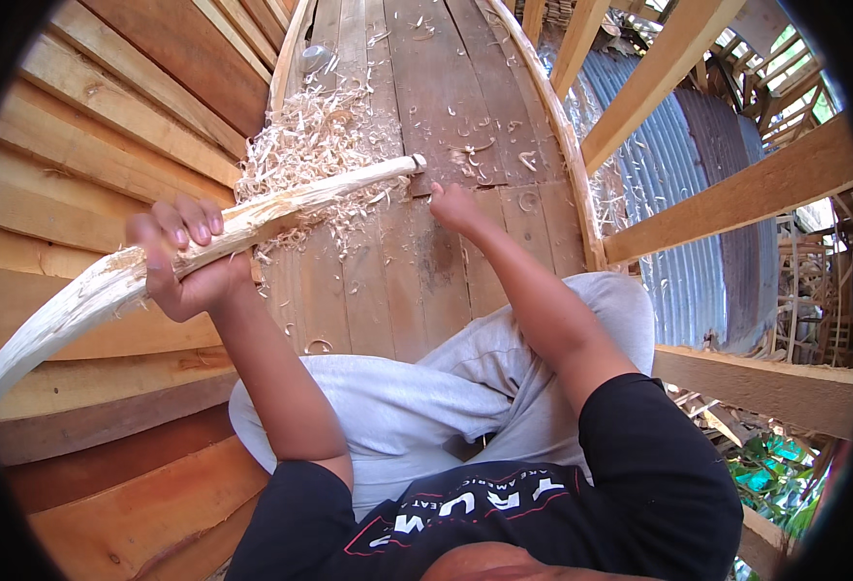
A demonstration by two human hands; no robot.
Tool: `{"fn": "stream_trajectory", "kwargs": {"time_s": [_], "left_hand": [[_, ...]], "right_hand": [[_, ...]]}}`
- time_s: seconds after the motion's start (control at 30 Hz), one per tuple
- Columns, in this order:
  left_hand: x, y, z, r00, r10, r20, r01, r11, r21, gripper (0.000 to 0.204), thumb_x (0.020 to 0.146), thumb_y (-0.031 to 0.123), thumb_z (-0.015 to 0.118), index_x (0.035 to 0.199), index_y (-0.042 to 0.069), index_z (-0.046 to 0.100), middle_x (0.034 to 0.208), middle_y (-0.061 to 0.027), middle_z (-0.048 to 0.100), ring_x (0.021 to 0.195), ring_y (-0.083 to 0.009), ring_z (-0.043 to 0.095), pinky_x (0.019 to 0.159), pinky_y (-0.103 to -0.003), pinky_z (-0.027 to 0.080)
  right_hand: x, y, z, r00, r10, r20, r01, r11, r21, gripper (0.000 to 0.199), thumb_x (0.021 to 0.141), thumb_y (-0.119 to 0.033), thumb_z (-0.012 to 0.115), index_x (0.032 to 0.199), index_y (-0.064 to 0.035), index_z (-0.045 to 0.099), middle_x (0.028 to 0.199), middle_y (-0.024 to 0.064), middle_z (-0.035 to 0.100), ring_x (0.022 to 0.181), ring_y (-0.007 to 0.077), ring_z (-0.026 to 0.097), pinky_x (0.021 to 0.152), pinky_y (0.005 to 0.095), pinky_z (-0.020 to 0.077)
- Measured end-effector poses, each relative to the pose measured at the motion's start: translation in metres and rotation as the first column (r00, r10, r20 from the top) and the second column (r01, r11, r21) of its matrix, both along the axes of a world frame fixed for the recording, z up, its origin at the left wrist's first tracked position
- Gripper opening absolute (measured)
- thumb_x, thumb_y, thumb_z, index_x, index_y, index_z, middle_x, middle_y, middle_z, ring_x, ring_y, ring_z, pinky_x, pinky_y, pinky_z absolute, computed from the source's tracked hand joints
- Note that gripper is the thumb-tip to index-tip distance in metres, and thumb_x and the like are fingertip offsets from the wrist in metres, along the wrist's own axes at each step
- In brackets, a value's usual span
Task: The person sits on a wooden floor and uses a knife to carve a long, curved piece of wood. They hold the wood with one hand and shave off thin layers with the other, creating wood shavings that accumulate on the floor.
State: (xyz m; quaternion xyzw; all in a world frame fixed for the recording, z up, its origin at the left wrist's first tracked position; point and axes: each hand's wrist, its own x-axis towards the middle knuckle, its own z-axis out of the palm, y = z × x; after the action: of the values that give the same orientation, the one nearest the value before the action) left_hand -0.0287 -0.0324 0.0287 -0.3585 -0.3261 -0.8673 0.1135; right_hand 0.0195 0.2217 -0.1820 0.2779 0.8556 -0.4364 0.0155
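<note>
The plank floor [426,252] carries a heap of shavings [315,145]. A long curved stick [252,221] lies across them; the left hand [179,261] is clamped around its middle. The right hand [453,206], fingers together, rests on the floor just beside the stick's far end.

The left hand's [179,261] fingers [189,225] wrap over the stick [281,205] and hide the part beneath them. Past those fingers, the stick's lower end runs out at the picture's dark rim. The right hand [453,206] is turned away, so its fingers and anything in them cannot be told.
</note>
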Motion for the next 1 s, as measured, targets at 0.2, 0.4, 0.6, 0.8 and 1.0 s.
{"fn": "stream_trajectory", "kwargs": {"time_s": [0.2, 0.4, 0.6, 0.8, 1.0], "left_hand": [[0.013, 0.007, 0.004, 0.998, 0.053, 0.021, -0.053, 0.999, -0.011, 0.012, 0.081, 0.021, 0.055, 0.081, 0.013, 0.046, 0.066, 0.0004, 0.043, 0.056, -0.0110, 0.042, 0.055, -0.027, 0.037], [0.006, -0.001, -0.002, 0.990, 0.108, 0.093, -0.108, 0.994, -0.001, 0.014, 0.082, 0.022, 0.054, 0.077, 0.014, 0.044, 0.065, 0.0003, 0.040, 0.056, -0.0119, 0.041, 0.055, -0.028, 0.037], [0.006, -0.001, 0.000, 0.985, 0.096, 0.143, -0.101, 0.995, 0.024, 0.014, 0.082, 0.024, 0.054, 0.077, 0.014, 0.045, 0.066, 0.0001, 0.041, 0.057, -0.0126, 0.042, 0.057, -0.028, 0.037], [-0.006, -0.017, -0.009, 0.993, 0.072, 0.091, -0.073, 0.997, 0.002, 0.013, 0.082, 0.023, 0.054, 0.078, 0.014, 0.046, 0.066, 0.0004, 0.041, 0.057, -0.0125, 0.041, 0.056, -0.029, 0.037], [0.004, -0.001, 0.000, 0.997, 0.046, 0.067, -0.045, 0.999, -0.009, 0.011, 0.081, 0.021, 0.054, 0.081, 0.013, 0.047, 0.066, 0.0006, 0.041, 0.057, -0.0116, 0.041, 0.056, -0.028, 0.037]], "right_hand": [[-0.001, -0.056, 0.080, 0.953, 0.159, -0.258, -0.175, 0.984, -0.039, 0.049, 0.098, -0.036, 0.038, 0.086, 0.0041, 0.065, 0.087, 0.0287, 0.064, 0.084, 0.0455, 0.061, 0.077, 0.0490, 0.0469], [-0.002, -0.047, 0.053, 0.975, 0.100, -0.196, -0.102, 0.995, 0.003, 0.047, 0.098, -0.033, 0.040, 0.080, 0.0052, 0.062, 0.080, 0.0289, 0.062, 0.077, 0.0440, 0.060, 0.068, 0.0496, 0.0446], [0.007, -0.056, 0.053, 0.926, 0.186, -0.328, -0.189, 0.982, 0.021, 0.048, 0.097, -0.033, 0.043, 0.077, 0.0067, 0.061, 0.073, 0.0291, 0.060, 0.075, 0.0450, 0.060, 0.065, 0.0497, 0.0438], [0.004, -0.060, 0.059, 0.949, 0.163, -0.269, -0.164, 0.986, 0.021, 0.048, 0.097, -0.033, 0.040, 0.078, 0.0055, 0.062, 0.079, 0.0287, 0.062, 0.079, 0.0458, 0.060, 0.072, 0.0521, 0.0453], [-0.003, -0.034, 0.036, 0.958, 0.164, -0.236, -0.159, 0.986, 0.042, 0.046, 0.096, -0.031, 0.040, 0.080, 0.0053, 0.064, 0.082, 0.0291, 0.063, 0.083, 0.0457, 0.060, 0.078, 0.0530, 0.0460]]}}
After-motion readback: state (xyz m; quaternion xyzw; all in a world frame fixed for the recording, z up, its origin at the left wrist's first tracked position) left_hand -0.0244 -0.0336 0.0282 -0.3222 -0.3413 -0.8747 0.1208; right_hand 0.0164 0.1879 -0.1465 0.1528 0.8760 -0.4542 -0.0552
